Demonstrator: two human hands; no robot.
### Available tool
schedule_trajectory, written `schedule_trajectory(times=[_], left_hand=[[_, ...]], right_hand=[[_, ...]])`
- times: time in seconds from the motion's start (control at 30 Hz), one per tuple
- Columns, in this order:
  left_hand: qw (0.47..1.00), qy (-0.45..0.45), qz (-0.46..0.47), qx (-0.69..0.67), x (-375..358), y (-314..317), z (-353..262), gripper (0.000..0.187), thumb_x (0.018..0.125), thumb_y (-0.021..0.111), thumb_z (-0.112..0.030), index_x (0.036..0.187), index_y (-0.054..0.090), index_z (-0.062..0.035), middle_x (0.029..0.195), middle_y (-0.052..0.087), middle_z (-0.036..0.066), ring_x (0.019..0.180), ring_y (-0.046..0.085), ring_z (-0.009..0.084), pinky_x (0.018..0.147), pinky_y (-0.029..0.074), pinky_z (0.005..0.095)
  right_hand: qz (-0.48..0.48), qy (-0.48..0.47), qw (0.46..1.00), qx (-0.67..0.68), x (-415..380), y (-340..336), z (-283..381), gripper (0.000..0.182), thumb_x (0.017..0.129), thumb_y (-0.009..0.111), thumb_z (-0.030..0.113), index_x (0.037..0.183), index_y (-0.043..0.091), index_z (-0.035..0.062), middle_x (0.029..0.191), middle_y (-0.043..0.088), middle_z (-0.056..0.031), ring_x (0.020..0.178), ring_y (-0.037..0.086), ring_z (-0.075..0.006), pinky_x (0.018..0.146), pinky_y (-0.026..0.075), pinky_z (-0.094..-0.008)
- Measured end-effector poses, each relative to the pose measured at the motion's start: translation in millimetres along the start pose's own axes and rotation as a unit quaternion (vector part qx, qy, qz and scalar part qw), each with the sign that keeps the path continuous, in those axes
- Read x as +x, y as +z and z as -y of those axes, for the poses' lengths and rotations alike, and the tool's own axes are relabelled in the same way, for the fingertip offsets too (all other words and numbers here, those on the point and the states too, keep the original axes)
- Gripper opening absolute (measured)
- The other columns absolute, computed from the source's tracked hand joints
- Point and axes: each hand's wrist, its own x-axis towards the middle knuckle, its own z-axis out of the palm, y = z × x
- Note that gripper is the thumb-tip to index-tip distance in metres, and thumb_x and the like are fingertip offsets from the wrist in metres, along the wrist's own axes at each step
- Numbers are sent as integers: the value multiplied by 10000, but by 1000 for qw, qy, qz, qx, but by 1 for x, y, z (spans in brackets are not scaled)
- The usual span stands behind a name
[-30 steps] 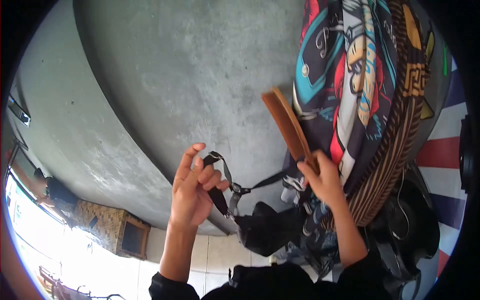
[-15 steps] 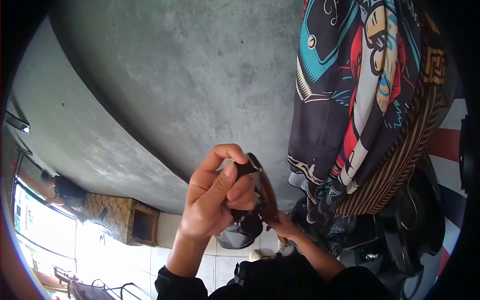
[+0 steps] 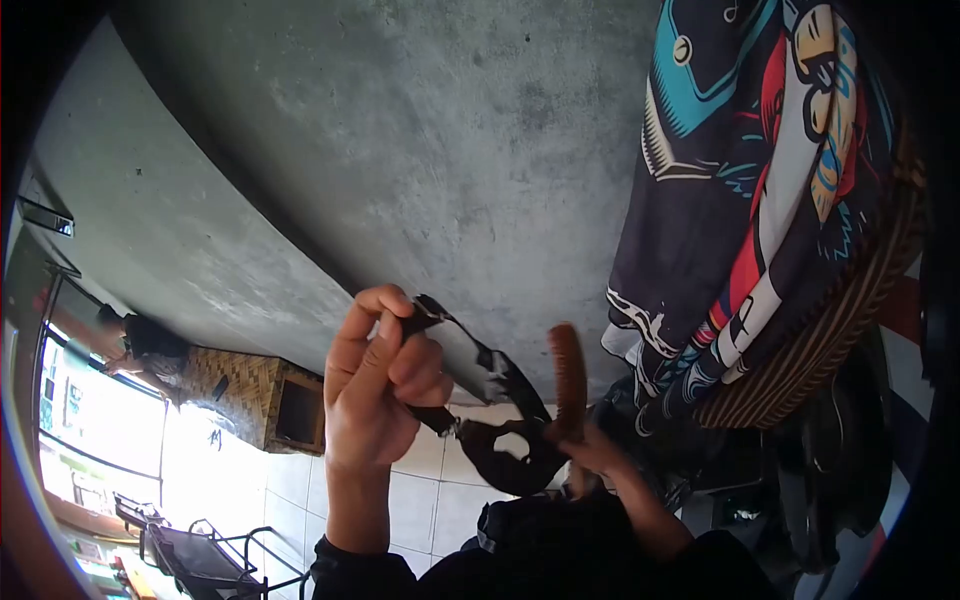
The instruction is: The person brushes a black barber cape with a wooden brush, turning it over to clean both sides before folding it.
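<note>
My left hand (image 3: 375,390) is raised at the centre, thumb and fingers pinched on one end of a black strap (image 3: 522,392). The strap runs down toward my right hand, with shiny fittings along it. A wider black piece (image 3: 485,462) with an opening in it hangs between my hands. My right hand (image 3: 597,450) is lower and blurred, closed around a brown comb (image 3: 568,375) that stands upright with its ridged edge showing. Whether my right fingers also grip the strap cannot be made out.
Patterned cloths (image 3: 720,220) hang on the right against a grey wall (image 3: 430,180). A person (image 3: 140,345) is at the far left by a bright window. Near them stand a woven-panel cabinet (image 3: 235,385) and a black-framed chair (image 3: 200,555). Dark items sit at the lower right.
My left hand has shifted left and slightly down, and the black strap now spreads out between my hands. The brown comb has swung apart from the strap and now shows upright.
</note>
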Motion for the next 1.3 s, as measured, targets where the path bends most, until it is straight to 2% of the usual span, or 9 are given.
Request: schedule_trajectory(times=[0.3,0.4,0.47,0.8,0.9,1.0,1.07,1.2,1.3], left_hand=[[985,-13,-11,170,-3,1,21,164,948,383,-145,1068,437,-48,654,376,-30,542,297,21,479,258,152],[907,-33,-7,419,-6,-3,18,165,924,400,-79,1058,482,-30,656,452,-3,564,380,59,519,329,194],[879,-30,17,476,-4,-15,26,169,904,410,-54,1043,504,-28,658,482,-7,579,423,61,536,355,198],[817,52,248,518,15,20,23,386,731,606,-14,1099,490,-17,987,577,112,710,587,247,664,465,326],[780,233,333,475,28,26,38,327,751,581,4,1071,512,7,967,607,94,811,623,179,688,500,287],[757,270,319,503,36,49,16,426,726,622,-37,1129,483,-25,912,609,127,730,613,216,678,475,304],[797,51,250,548,33,71,-7,456,726,644,-64,1144,466,-22,826,630,106,699,622,188,646,477,272],[825,158,195,506,49,85,-15,417,711,682,-59,1083,500,-8,750,615,53,687,591,84,624,464,238],[842,193,257,433,77,84,-22,410,747,637,-48,1107,442,-24,699,611,61,606,560,84,557,429,222]], right_hand=[[87,130,984,87,-43,-7,58,329,807,651,234,1037,581,10,914,582,-20,842,518,-78,739,411,-260],[-54,-82,995,-21,-54,-2,87,316,819,635,161,1050,521,-21,811,545,-5,730,502,-81,640,393,-219],[-168,-156,961,158,-58,-12,107,261,788,657,108,976,523,-15,794,542,-5,710,497,-75,633,398,-223],[-22,-208,953,-220,-53,-30,237,359,698,657,53,1030,540,-15,849,606,-79,788,579,-128,683,447,-274],[-17,-248,924,-289,-39,-21,261,414,659,658,55,1045,531,-26,843,600,-142,817,604,-166,701,455,-285],[-111,-302,893,-313,-33,-16,274,371,669,662,59,1010,540,-22,818,596,-135,773,595,-172,693,455,-284],[-169,-337,871,-315,-27,-11,289,331,683,662,59,984,548,-19,799,595,-123,739,588,-174,682,458,-285],[-228,-518,772,-289,-16,-14,327,302,739,640,38,1015,525,-2,827,589,-53,734,559,-132,668,467,-266],[-19,-322,931,-173,-13,-33,341,429,735,604,-4,1139,459,9,920,551,-57,688,543,-101,576,447,-234]])
